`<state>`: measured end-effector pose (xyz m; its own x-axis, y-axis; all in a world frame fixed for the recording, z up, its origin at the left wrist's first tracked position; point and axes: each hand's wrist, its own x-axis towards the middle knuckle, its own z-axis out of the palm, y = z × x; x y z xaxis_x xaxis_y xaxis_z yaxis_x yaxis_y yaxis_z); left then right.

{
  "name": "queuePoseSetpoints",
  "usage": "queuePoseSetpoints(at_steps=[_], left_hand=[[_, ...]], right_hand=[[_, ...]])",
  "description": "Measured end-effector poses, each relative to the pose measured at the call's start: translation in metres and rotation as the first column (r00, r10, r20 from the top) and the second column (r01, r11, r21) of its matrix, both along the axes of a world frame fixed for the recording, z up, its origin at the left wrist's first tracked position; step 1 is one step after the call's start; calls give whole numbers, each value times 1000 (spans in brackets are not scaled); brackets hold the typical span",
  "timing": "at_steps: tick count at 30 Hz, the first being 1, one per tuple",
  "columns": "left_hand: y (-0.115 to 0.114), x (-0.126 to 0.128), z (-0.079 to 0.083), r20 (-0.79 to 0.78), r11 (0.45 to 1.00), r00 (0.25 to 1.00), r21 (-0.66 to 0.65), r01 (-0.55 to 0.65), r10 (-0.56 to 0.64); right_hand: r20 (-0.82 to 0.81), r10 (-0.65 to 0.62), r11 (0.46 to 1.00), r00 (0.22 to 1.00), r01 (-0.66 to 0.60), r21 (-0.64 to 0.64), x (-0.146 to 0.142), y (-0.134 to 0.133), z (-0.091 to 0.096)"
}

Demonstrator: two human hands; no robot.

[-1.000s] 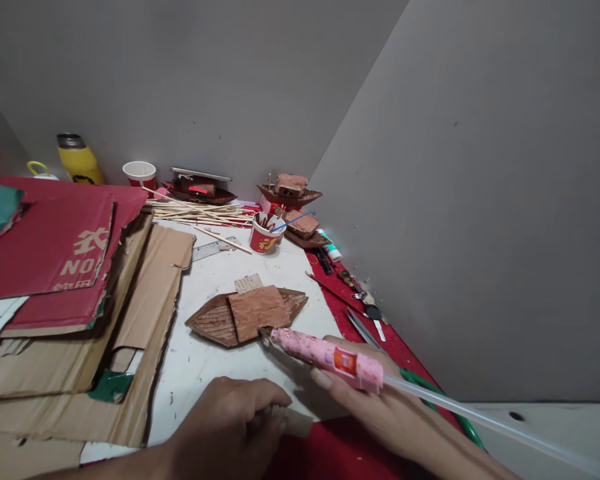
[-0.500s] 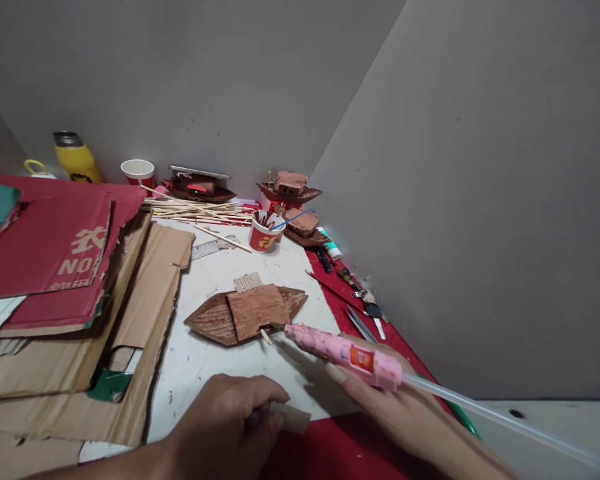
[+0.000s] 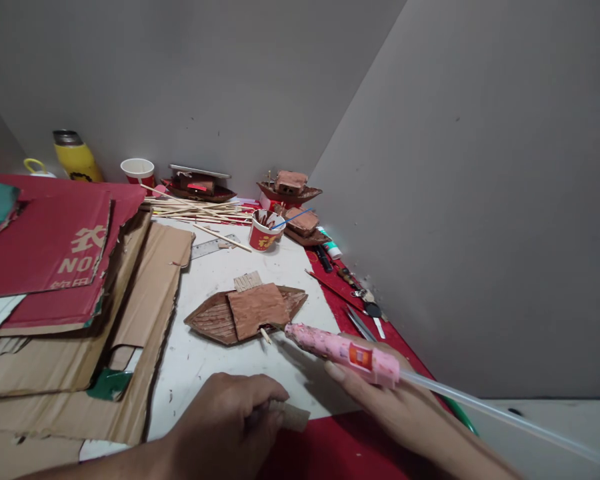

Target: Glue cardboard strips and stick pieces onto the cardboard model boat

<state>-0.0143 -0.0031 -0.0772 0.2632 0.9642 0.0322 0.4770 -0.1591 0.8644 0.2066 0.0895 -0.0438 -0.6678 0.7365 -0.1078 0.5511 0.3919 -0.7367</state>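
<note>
My right hand (image 3: 380, 400) is wrapped round a pink hot glue gun (image 3: 350, 357), with a long clear glue stick (image 3: 460, 397) coming out of its back end. The gun's nozzle points left, close to the near side of a brown model boat (image 3: 213, 319) with a flat brown roof (image 3: 259, 311). A short wooden stick (image 3: 265, 336) juts out from under the roof's near edge. Between thumb and fingers, my left hand (image 3: 230, 413) pinches a small piece of corrugated cardboard (image 3: 295, 418). Another ribbed cardboard piece (image 3: 248, 281) shows at the boat's far side.
Cut cardboard sheets (image 3: 145, 320) are piled on the left. Behind the boat are a paper cup with brushes (image 3: 266, 233), a metal ruler (image 3: 213, 246), many thin sticks (image 3: 195, 210) and several finished model boats (image 3: 291, 187). Scissors (image 3: 361, 325) lie along the right wall.
</note>
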Motion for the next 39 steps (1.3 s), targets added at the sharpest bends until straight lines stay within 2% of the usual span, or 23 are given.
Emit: queuePoseSetpoints(at_steps=[5, 15, 19, 25, 29, 34, 39], left_hand=[[-1, 1, 2, -24, 1000, 1000, -1, -18, 18], [-1, 0, 1, -27, 1000, 1000, 7, -16, 16], [0, 0, 1, -6, 1000, 1000, -19, -11, 11], [1, 0, 2, -8, 1000, 1000, -7, -4, 4], [0, 0, 2, -16, 1000, 1000, -4, -11, 11], [0, 0, 3, -20, 1000, 1000, -14, -3, 2], [1, -1, 5, -15, 999, 1000, -39, -1, 0]], right_hand=[[-31, -25, 1000, 999, 25, -7, -4, 1, 1], [-7, 31, 998, 1000, -31, -50, -8, 2, 2], [-13, 15, 1000, 1000, -15, -2, -11, 2, 2], [10, 47, 999, 999, -47, -7, -10, 0, 2], [-4, 20, 1000, 1000, -20, 2, -13, 0, 4], [-10, 14, 998, 1000, -13, 58, -16, 0, 5], [13, 40, 997, 999, -41, 60, -20, 1, 6]])
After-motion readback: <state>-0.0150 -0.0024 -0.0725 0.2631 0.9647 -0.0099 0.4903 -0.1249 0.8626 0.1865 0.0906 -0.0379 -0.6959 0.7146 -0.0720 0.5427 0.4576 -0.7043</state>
